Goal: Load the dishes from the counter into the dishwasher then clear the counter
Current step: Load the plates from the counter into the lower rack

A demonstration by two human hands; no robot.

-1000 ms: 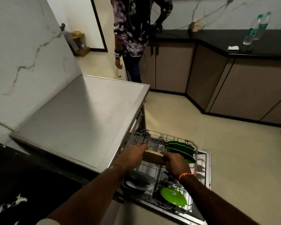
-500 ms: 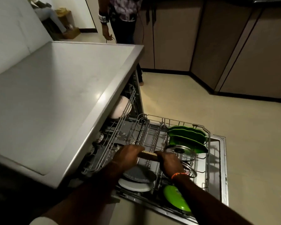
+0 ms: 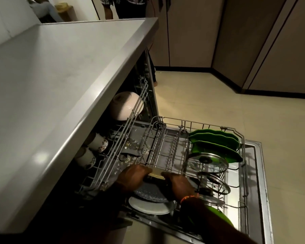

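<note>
The dishwasher stands open with its lower rack [image 3: 197,124] pulled out over the door. My left hand [image 3: 133,176] and my right hand [image 3: 179,184] both grip a pale wooden piece [image 3: 157,172], held low over the rack's near left part. Below my hands a grey plate [image 3: 149,193] and a white plate [image 3: 148,206] stand in the rack. Green plates [image 3: 217,144] stand at the rack's far right, with glass lids [image 3: 208,162] in front of them. A green plate [image 3: 224,219] lies partly hidden behind my right forearm.
The grey dishwasher top [image 3: 60,76] fills the left. The upper rack [image 3: 130,124] holds a pink bowl [image 3: 125,106] and patterned cups [image 3: 99,142]. A person [image 3: 128,6] stands at the far end. Cabinets [image 3: 253,41] line the far wall beyond beige floor.
My head has leaned down and closer to the dishwasher, so the racks look larger. Both hands have lowered the wooden piece toward the lower rack, keeping their hold.
</note>
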